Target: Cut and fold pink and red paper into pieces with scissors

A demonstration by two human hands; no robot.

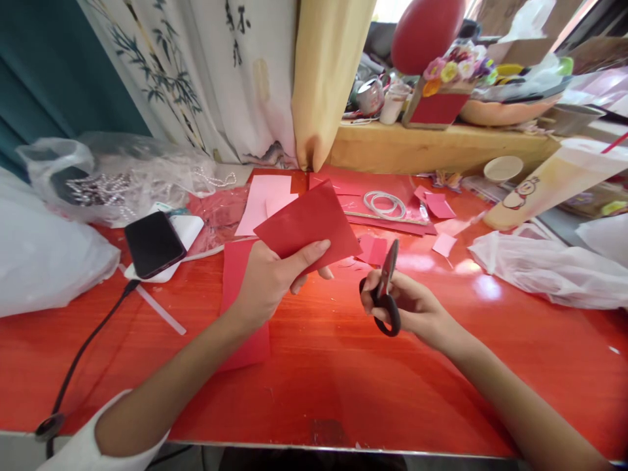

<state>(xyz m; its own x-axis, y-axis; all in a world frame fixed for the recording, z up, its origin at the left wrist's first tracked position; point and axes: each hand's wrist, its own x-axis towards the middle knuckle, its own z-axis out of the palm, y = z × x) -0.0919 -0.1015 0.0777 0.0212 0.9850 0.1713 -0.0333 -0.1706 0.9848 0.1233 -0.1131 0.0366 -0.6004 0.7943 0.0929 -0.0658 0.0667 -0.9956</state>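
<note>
My left hand pinches a rectangular piece of red paper by its lower edge, thumb on top, and holds it tilted above the table. To its right, my right hand has its fingers in the black handles of a pair of scissors. The blades point upward, look closed together and stand apart from the paper. Under my left forearm lies a larger sheet of red paper. Small red cut pieces rest on the table between and beyond my hands.
Pink paper, a coil of white cord and red sheets lie at the back. On the left are a phone with a black cable and plastic bags. A tall drink cup and a clear bag stand right.
</note>
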